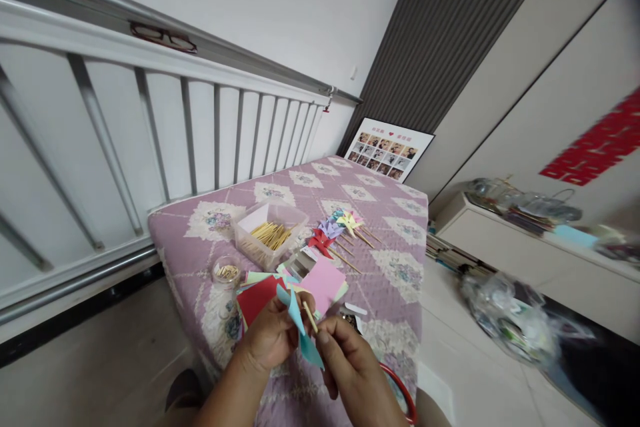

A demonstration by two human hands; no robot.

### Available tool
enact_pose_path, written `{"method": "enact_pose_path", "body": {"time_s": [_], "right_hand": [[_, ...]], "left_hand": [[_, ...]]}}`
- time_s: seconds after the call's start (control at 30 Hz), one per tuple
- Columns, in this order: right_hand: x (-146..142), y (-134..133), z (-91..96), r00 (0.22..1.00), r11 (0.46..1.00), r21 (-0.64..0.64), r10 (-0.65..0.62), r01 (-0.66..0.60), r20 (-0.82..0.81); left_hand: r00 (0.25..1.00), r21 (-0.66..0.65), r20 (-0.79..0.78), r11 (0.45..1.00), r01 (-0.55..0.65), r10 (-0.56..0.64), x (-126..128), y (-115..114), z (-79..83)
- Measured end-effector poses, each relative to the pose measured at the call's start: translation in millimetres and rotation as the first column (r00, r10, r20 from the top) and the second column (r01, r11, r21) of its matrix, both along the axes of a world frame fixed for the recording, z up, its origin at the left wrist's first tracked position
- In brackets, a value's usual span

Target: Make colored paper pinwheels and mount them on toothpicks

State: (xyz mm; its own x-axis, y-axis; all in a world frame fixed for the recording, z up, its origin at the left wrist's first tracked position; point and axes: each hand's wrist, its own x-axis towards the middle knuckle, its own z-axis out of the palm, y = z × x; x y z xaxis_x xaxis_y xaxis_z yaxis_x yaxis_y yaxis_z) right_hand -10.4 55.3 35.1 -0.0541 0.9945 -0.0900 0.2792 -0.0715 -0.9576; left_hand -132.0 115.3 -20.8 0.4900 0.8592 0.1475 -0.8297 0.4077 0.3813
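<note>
My left hand (275,333) is closed on a light blue paper pinwheel (295,313), its folded blades seen edge-on. My right hand (345,353) pinches a short wooden stick (310,317) against the pinwheel's back; whether the two are joined is hidden. Below the hands lie loose paper squares, among them a red sheet (257,297) and a pink sheet (324,280). Finished pinwheels on sticks, including a red pinwheel (321,241) and a yellow pinwheel (349,220), rest farther back on the table.
A clear plastic box (250,250) of wooden sticks stands behind the papers, beside a small round tub (226,271) of short pieces. A small open box (353,321) lies near my right hand. A red curved handle (403,390) shows at the front. A white radiator (230,127) borders the table (400,307).
</note>
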Motion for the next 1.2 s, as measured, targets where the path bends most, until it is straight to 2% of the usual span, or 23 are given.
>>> {"method": "enact_pose_path", "body": {"time_s": [0.47,0.67,1.2], "right_hand": [[-13.7,-0.5,-6.1,0.992,0.999,-0.032,-0.01,0.006,-0.13],[-14.3,0.5,-9.3,0.986,0.999,-0.037,-0.023,0.017,-0.164],[-20.5,0.2,-7.2,0.986,0.998,0.043,-0.045,0.053,-0.16]], "left_hand": [[0.998,0.005,0.068,1.0,-0.005,0.005,0.1,-0.9,8.0],[0.999,-0.004,0.053,1.0,-0.008,0.008,0.9,-0.5,5.2],[0.997,0.016,0.072,1.0,-0.003,0.002,0.9,2.2,3.7]]}}
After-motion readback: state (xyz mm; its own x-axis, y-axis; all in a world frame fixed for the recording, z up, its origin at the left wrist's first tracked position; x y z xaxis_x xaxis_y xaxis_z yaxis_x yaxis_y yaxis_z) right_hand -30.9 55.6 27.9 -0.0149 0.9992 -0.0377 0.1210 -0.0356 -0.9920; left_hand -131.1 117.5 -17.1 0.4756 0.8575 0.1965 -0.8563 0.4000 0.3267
